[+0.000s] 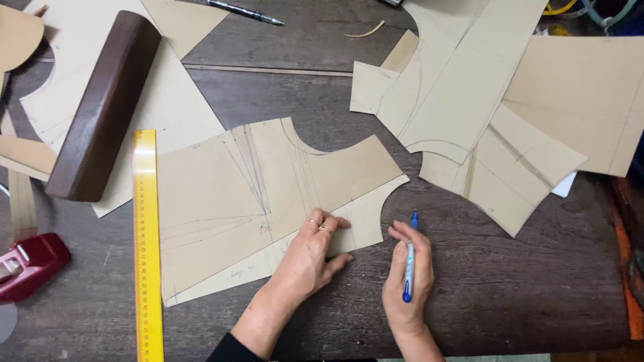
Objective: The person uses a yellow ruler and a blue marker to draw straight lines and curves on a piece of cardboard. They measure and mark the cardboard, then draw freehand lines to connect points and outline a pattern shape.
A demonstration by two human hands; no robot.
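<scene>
My left hand [310, 258] lies flat, fingers together, pressing the near right edge of the tan paper pattern piece [268, 194]. My right hand [406, 278] is closed around a blue pen [409, 258], tip pointing far, just right of that piece on bare table. A yellow ruler [146, 248] runs near to far along the pattern's left edge. A red tape dispenser [27, 265] sits at the near left. Farther left, a dark wooden block [104, 107] rests on more paper. Far right, overlapping cut pattern pieces [469, 100] are spread out. A dark pen [245, 12] lies at the far edge. The surface is a dark wooden table [537, 281].
</scene>
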